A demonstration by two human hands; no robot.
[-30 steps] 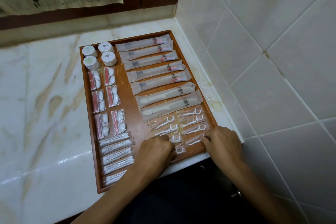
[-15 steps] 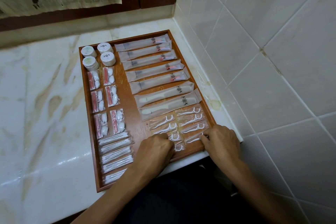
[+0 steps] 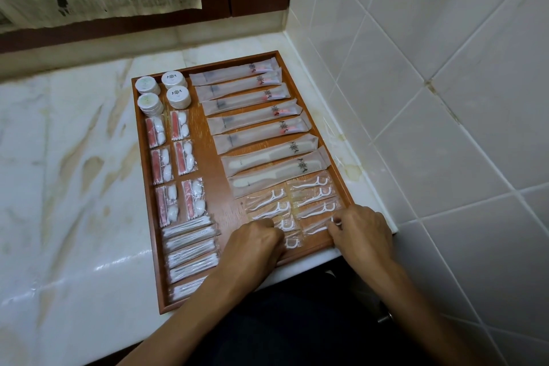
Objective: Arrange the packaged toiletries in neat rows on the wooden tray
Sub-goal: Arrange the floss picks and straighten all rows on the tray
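Now both hands (image 3: 255, 244) (image 3: 361, 232) pinch clear floss-pick packets (image 3: 312, 199) on the wooden tray (image 3: 208, 116).

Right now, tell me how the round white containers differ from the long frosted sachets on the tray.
The round white containers are short, opaque pucks; the long frosted sachets are flat, slender, translucent strips. The containers sit four in a square at the far left corner of the wooden tray; the sachets lie in one column on its right. Both bear a dark emblem.
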